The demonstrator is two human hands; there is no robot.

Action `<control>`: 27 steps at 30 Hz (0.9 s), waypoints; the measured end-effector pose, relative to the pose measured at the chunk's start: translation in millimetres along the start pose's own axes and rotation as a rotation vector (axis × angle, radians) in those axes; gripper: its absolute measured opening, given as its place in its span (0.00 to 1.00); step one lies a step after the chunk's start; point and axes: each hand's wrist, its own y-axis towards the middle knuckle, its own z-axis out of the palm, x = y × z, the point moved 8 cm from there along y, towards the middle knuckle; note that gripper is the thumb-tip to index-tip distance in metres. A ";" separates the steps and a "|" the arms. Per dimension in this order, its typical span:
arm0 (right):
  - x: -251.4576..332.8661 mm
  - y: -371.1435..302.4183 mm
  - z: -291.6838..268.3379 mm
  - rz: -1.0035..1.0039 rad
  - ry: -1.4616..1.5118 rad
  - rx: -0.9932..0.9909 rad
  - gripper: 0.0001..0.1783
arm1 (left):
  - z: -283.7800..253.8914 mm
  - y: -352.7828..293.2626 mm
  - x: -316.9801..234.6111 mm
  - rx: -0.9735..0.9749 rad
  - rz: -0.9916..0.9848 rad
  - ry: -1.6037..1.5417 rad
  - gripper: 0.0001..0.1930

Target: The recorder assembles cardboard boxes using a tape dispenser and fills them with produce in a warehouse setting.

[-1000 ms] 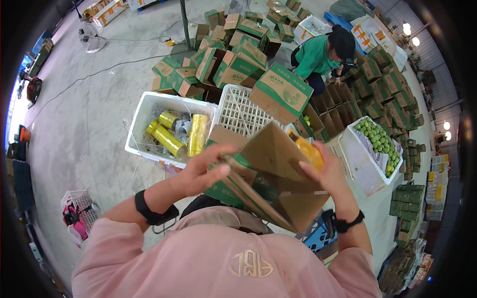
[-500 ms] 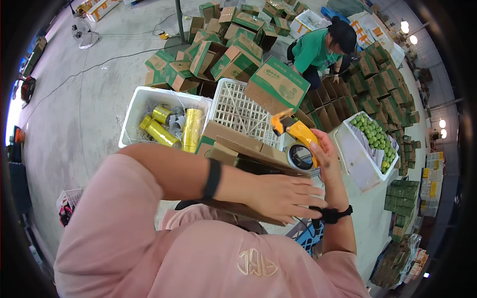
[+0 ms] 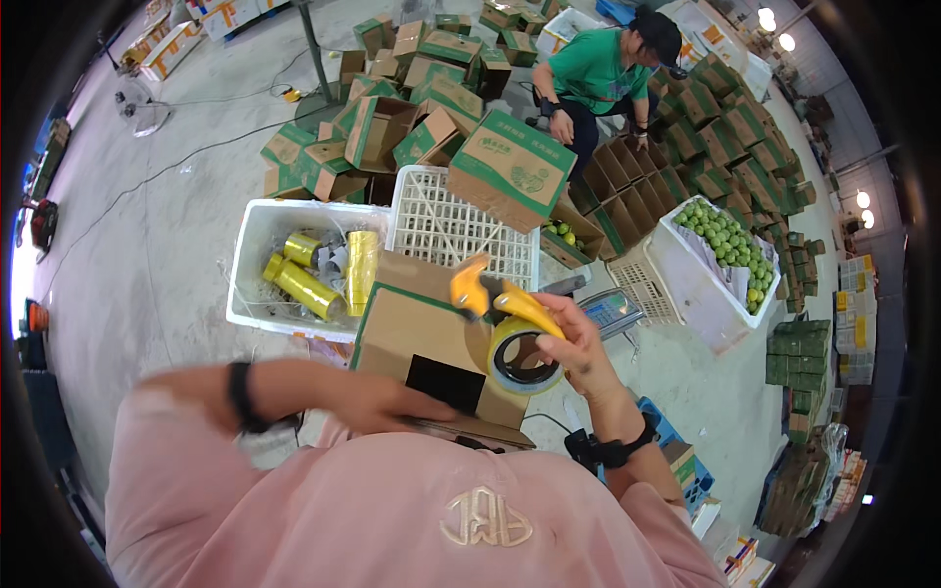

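Note:
In my right hand (image 3: 578,343) is a yellow tape dispenser (image 3: 527,309) with a big roll of clear tape (image 3: 502,377), held above a cardboard carton (image 3: 417,328) in front of me. The fingers are closed round its handle. My left hand (image 3: 387,400), slightly blurred, lies flat along the carton's near flap, close to my body. Far and side flaps are folded inward, and a dark rectangular gap (image 3: 443,384) shows between them. The tape roll hides part of the carton's right side. What is inside the carton cannot be made out.
Left stands a white foam box (image 3: 240,269) with yellow tape rolls. Beyond the carton is a white plastic crate (image 3: 417,220) with a green-and-brown carton (image 3: 515,167) on it. Right are a scale display (image 3: 610,312) and a foam box of green fruit (image 3: 725,250). A co-worker (image 3: 598,73) bends over divided cartons.
My left hand has drawn back left and toward me, off the carton's right end. The far flap is folded down. The tape dispenser has moved left, over the carton.

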 end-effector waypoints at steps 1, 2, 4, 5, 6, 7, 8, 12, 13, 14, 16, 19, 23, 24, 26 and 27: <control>-12.7 -3.8 -17.1 0.030 0.086 -0.080 0.30 | -12.4 -24.0 -1.5 -0.118 -0.101 0.115 0.26; -22.6 -11.5 -32.3 0.053 0.166 -0.177 0.30 | -26.3 -40.7 -8.3 -0.225 -0.188 0.236 0.26; -29.7 -10.7 -32.5 0.035 0.277 -0.226 0.30 | -29.2 -55.9 -5.4 -0.595 -0.172 0.449 0.27; -25.5 -4.6 -28.3 0.011 0.207 -0.217 0.30 | -42.3 -73.6 -10.9 -0.978 -0.152 0.664 0.28; -22.1 -2.4 -25.1 -0.008 0.138 -0.214 0.30 | -45.0 -64.3 3.8 -0.977 -0.154 0.665 0.28; -16.1 -0.1 -17.4 -0.014 0.114 -0.192 0.29 | -53.8 -65.1 22.0 -1.101 -0.163 0.510 0.30; -14.8 1.2 -15.8 -0.017 0.110 -0.182 0.29 | -66.6 -63.1 37.8 -1.214 -0.170 0.347 0.31; -17.3 3.8 -32.3 0.052 0.256 -0.277 0.28 | -106.3 -46.1 51.5 -1.270 -0.212 0.198 0.32; 8.5 6.6 -31.5 -0.020 0.252 -0.282 0.28 | -113.2 -42.1 54.1 -1.210 -0.259 0.026 0.32; 34.8 7.8 -26.2 -0.090 0.248 -0.275 0.28 | -113.0 -40.6 58.9 -1.157 -0.303 -0.146 0.33; 104.2 -13.2 -5.5 -0.343 0.182 -0.212 0.32 | -106.8 -44.0 62.0 -1.208 -0.273 -0.254 0.34; 76.3 -48.7 6.2 -0.637 -0.267 -0.244 0.39 | -101.3 -37.9 50.1 -1.059 -0.279 0.194 0.32; 11.6 -52.4 42.0 -0.557 -0.949 -0.101 0.43 | -90.9 -42.4 42.8 -1.167 -0.323 0.726 0.31; 12.8 -54.0 44.2 -0.579 -0.910 -0.154 0.44 | -83.9 -41.0 36.4 -1.177 -0.330 0.718 0.31; 11.5 -54.9 45.8 -0.613 -0.932 -0.147 0.44 | -54.5 -32.9 7.5 -1.215 -0.199 0.982 0.33; 8.4 -57.0 47.9 -0.597 -0.965 -0.141 0.44 | -26.9 -14.7 17.6 -0.977 -0.195 0.956 0.34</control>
